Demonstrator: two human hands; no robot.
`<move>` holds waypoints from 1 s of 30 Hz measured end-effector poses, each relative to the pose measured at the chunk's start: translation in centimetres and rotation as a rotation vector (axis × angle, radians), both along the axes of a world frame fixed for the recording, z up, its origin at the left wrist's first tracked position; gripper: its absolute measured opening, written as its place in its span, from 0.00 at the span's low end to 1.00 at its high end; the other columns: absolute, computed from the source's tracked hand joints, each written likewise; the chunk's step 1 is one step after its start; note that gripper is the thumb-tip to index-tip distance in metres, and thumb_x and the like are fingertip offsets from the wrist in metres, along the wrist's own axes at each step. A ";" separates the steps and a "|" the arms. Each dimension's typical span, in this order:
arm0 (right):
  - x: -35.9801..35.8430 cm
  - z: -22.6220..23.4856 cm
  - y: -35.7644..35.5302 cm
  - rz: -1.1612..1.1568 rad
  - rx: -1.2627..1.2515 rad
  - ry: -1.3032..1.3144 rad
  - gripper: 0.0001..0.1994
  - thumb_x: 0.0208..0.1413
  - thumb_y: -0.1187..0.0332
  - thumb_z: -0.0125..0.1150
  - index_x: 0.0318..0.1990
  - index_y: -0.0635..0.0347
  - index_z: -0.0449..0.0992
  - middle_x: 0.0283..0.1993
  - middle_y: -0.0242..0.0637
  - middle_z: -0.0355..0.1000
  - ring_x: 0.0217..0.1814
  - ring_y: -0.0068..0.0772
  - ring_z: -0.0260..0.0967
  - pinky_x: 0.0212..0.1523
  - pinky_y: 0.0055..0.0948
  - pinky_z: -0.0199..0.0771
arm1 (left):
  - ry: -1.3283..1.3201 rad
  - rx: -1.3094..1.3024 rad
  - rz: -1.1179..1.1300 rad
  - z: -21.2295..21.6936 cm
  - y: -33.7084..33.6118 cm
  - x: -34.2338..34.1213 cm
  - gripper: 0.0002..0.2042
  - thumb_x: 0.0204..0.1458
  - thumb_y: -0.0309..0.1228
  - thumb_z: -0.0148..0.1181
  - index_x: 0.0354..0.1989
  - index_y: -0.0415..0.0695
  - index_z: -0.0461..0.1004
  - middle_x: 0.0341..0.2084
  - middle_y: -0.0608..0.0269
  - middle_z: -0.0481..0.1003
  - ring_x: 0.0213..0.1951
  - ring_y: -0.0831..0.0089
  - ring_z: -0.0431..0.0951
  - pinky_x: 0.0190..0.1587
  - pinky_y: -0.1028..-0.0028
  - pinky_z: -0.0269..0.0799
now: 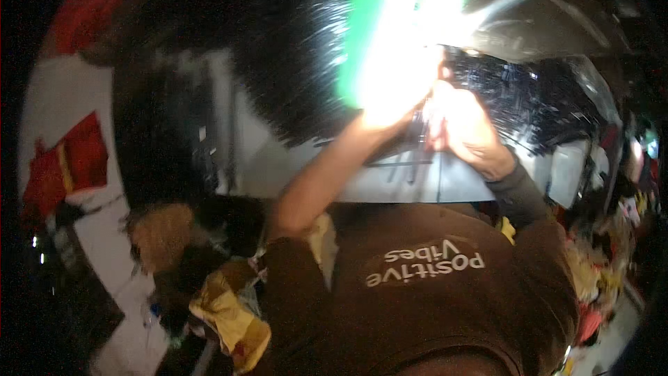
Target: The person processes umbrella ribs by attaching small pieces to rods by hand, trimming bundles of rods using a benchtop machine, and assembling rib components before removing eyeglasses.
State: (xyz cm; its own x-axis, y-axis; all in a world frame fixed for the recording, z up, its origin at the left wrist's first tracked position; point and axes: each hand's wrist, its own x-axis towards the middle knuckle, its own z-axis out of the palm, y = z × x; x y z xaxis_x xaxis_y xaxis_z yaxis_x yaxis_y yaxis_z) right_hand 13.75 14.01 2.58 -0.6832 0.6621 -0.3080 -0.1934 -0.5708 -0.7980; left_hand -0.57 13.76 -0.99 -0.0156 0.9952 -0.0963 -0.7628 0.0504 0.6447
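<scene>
Both hands are raised above the brown shirt, which fills the lower middle of the view and serves as the landmark.

Left hand: it is seen at the end of a bare forearm that rises from the shirt's left shoulder. The hand is washed out by strong glare. It is placed at the lower edge of a bright green object, which is located well above the shirt, at the top centre of the view. Contact appears to be made, but whether the fingers are spread or closed on the object cannot be told.

Right hand: it is seen at the end of a dark-sleeved forearm that rises from the shirt's right shoulder. It is positioned just beside the left hand, below the green object. The fingers are curled inward; what is pinched, if anything, cannot be told because of blur and overexposure.

A dark glossy surface is seen above the shirt to the right, behind the hands. A yellow and brown patterned cloth lies just beside the shirt at lower left. Red and white shapes are visible far to the left of the shirt.
</scene>
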 end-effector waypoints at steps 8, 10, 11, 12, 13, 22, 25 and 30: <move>-0.3 -3.3 -2.0 -0.071 0.095 0.086 0.13 0.57 0.66 0.54 0.43 0.67 0.66 0.25 0.40 0.70 0.23 0.30 0.72 0.21 0.19 0.70 | 0.020 0.137 0.221 -1.8 0.8 0.1 0.06 0.48 0.21 0.55 0.35 0.39 0.68 0.25 0.64 0.71 0.23 0.77 0.72 0.22 0.80 0.69; -0.8 -1.8 -2.1 0.016 0.045 -0.001 0.12 0.59 0.65 0.53 0.40 0.67 0.68 0.23 0.39 0.70 0.22 0.30 0.72 0.20 0.19 0.69 | 0.660 0.569 0.700 -0.9 -0.9 -3.4 0.06 0.48 0.22 0.54 0.34 0.39 0.66 0.22 0.62 0.71 0.18 0.76 0.71 0.21 0.78 0.68; -0.8 -1.3 -2.1 0.089 -0.002 -0.106 0.12 0.60 0.65 0.51 0.37 0.67 0.70 0.20 0.37 0.69 0.21 0.30 0.72 0.19 0.18 0.69 | 0.305 0.058 0.289 2.7 -2.2 -5.6 0.06 0.48 0.24 0.55 0.33 0.38 0.66 0.22 0.60 0.71 0.19 0.75 0.72 0.22 0.78 0.67; -1.1 -1.0 -2.5 0.081 0.037 -0.134 0.14 0.62 0.64 0.47 0.31 0.66 0.72 0.18 0.36 0.68 0.21 0.28 0.73 0.18 0.17 0.68 | 0.589 -0.064 0.299 4.5 -3.5 -8.4 0.05 0.48 0.23 0.54 0.32 0.38 0.66 0.22 0.59 0.73 0.21 0.75 0.73 0.22 0.77 0.68; -1.1 -0.9 -2.4 0.082 0.033 -0.123 0.14 0.62 0.64 0.47 0.31 0.66 0.72 0.18 0.36 0.68 0.21 0.28 0.73 0.18 0.17 0.68 | 0.676 -0.143 0.325 4.7 -4.5 -11.0 0.11 0.48 0.28 0.61 0.37 0.38 0.69 0.25 0.60 0.75 0.26 0.78 0.74 0.27 0.79 0.69; -0.7 -1.3 -2.2 0.089 0.040 -0.176 0.12 0.60 0.66 0.49 0.31 0.67 0.72 0.19 0.35 0.69 0.19 0.25 0.71 0.18 0.16 0.67 | 2.441 -0.651 0.219 3.7 -14.4 -19.6 0.43 0.40 0.45 0.67 0.63 0.41 0.53 0.60 0.36 0.52 0.62 0.40 0.50 0.60 0.47 0.49; -0.8 -0.9 -2.3 0.125 0.106 -0.204 0.12 0.60 0.68 0.48 0.31 0.67 0.73 0.19 0.36 0.69 0.18 0.23 0.69 0.19 0.16 0.67 | 2.675 -0.877 0.426 2.1 -15.6 -21.1 0.42 0.42 0.48 0.65 0.64 0.44 0.52 0.60 0.36 0.52 0.60 0.36 0.51 0.59 0.42 0.48; -1.5 3.7 -2.3 0.350 0.356 -0.308 0.08 0.55 0.72 0.52 0.34 0.66 0.76 0.25 0.34 0.72 0.24 0.19 0.69 0.26 0.19 0.70 | 2.617 -0.752 0.480 3.6 -16.6 -20.0 0.36 0.45 0.46 0.63 0.61 0.45 0.57 0.58 0.36 0.55 0.61 0.39 0.51 0.60 0.46 0.49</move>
